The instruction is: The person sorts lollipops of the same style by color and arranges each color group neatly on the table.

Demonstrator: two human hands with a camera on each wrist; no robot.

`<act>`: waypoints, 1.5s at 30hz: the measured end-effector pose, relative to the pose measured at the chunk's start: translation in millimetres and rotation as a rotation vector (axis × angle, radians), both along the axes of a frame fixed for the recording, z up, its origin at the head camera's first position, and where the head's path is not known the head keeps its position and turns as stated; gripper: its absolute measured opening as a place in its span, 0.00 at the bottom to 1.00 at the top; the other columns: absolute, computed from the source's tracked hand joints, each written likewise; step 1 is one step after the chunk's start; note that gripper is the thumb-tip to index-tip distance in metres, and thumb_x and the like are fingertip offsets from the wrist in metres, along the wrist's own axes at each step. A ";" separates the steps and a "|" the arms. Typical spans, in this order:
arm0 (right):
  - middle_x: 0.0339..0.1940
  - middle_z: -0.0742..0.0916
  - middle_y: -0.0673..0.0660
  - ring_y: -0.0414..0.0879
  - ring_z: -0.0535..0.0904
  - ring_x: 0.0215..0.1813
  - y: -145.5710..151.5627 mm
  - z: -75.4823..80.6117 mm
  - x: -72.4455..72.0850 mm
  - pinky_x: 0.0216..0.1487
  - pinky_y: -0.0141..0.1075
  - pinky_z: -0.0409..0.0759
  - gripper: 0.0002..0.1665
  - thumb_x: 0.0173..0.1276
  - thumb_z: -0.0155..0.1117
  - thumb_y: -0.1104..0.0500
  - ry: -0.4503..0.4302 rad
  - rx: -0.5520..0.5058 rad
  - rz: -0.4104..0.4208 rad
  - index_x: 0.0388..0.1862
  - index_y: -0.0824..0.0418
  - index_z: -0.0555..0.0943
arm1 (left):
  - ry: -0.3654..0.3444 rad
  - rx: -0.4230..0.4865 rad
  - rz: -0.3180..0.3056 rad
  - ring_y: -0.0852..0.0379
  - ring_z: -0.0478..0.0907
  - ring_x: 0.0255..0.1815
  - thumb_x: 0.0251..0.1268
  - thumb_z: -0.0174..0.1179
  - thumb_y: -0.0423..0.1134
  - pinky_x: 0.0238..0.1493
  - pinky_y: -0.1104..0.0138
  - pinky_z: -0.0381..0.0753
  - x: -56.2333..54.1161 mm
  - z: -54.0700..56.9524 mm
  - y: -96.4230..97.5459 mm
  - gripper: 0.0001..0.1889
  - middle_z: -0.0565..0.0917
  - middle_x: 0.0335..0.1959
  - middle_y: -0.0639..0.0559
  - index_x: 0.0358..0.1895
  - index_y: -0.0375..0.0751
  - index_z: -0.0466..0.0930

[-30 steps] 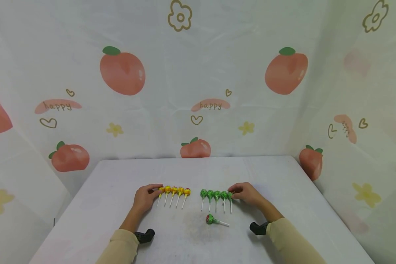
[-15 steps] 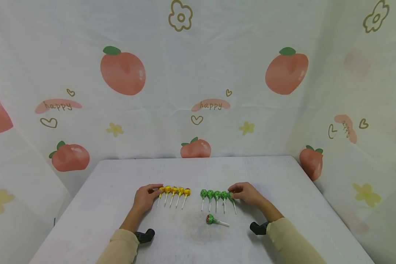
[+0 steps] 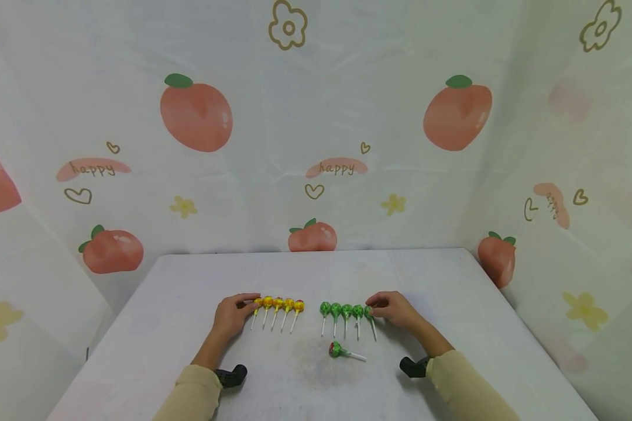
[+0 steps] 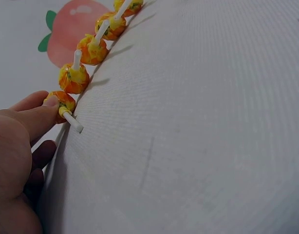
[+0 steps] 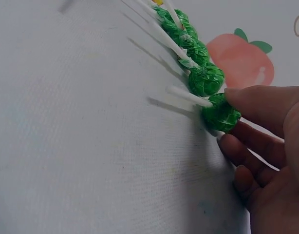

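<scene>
Several yellow lollipops (image 3: 278, 303) lie side by side on the white table, sticks toward me. My left hand (image 3: 231, 316) pinches the head of the leftmost yellow lollipop (image 4: 65, 103) between thumb and fingers. To the right is a row of several green lollipops (image 3: 346, 311). At that row's right end, my right hand (image 3: 395, 309) pinches the head of the last green lollipop (image 5: 220, 113), whose stick slants a little to the right. Closer to me, a single green lollipop with a reddish patch (image 3: 335, 349) lies apart, its stick pointing right.
The white table (image 3: 295, 392) reaches back to a cloth backdrop (image 3: 316, 88) printed with fruit and flowers. A black wrist mount (image 3: 232, 376) is on the left wrist and another black mount (image 3: 413, 366) on the right, both low over the table.
The stick of the rightmost green lollipop has swung to the right, and my right hand has shifted very slightly right with its head. My left hand and the other lollipops have stayed put.
</scene>
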State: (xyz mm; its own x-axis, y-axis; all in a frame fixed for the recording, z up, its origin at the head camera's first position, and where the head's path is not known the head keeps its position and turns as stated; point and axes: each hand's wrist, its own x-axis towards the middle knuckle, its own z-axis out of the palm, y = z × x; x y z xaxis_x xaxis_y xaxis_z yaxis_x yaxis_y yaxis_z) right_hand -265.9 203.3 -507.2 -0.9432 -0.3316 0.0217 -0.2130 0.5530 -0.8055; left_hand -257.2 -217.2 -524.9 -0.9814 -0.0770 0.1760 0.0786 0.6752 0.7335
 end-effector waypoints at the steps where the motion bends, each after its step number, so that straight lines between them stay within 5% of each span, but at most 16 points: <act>1: 0.40 0.86 0.53 0.45 0.79 0.41 0.0 0.3 0.6 0.42 0.39 0.75 0.11 0.62 0.70 0.62 0.003 0.000 0.002 0.44 0.63 0.85 | -0.002 -0.002 0.001 0.53 0.72 0.36 0.62 0.67 0.35 0.38 0.62 0.70 0.1 0.0 0.0 0.13 0.84 0.45 0.47 0.50 0.43 0.87; 30: 0.40 0.86 0.53 0.46 0.79 0.40 2.5 -4.4 4.0 0.41 0.40 0.76 0.14 0.60 0.72 0.61 0.096 0.020 0.034 0.45 0.62 0.84 | 0.021 -0.008 -0.007 0.53 0.74 0.37 0.61 0.67 0.34 0.39 0.61 0.72 0.4 -0.8 -0.2 0.13 0.85 0.46 0.47 0.50 0.43 0.87; 45: 0.40 0.85 0.53 0.47 0.79 0.41 1.6 -1.7 4.0 0.42 0.42 0.76 0.13 0.61 0.71 0.62 0.070 0.018 0.029 0.45 0.63 0.84 | 0.019 0.000 -0.005 0.54 0.73 0.36 0.61 0.66 0.35 0.38 0.62 0.71 -0.4 -1.7 -0.5 0.13 0.85 0.45 0.47 0.50 0.43 0.87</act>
State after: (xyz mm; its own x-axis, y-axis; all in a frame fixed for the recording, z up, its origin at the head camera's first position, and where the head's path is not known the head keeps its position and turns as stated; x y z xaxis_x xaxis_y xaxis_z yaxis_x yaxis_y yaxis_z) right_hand -262.0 204.8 -508.9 -0.9297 -0.3594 0.0805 -0.2840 0.5605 -0.7780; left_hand -257.6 -217.7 -526.6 -0.9782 -0.0726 0.1943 0.0953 0.6748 0.7318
